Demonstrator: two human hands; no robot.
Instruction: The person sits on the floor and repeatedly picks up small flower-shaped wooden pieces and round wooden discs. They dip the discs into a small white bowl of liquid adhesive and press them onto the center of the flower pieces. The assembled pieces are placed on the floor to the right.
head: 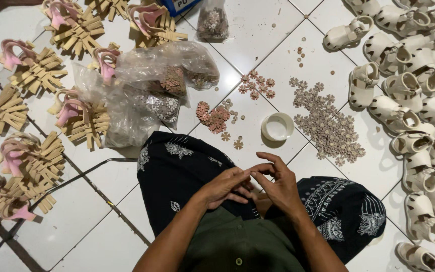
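While seated on tiled floor (258, 30), I logged left hand (223, 187) and right hand (277, 184) fingertips pinched together, held item too small to tell; white cup (277, 126) near.

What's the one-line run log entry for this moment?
left hand: fingertips meeting right's | right hand: pinching, item too small to tell | ahead: small round white plastic cup, pile of small beige flower-shaped pieces
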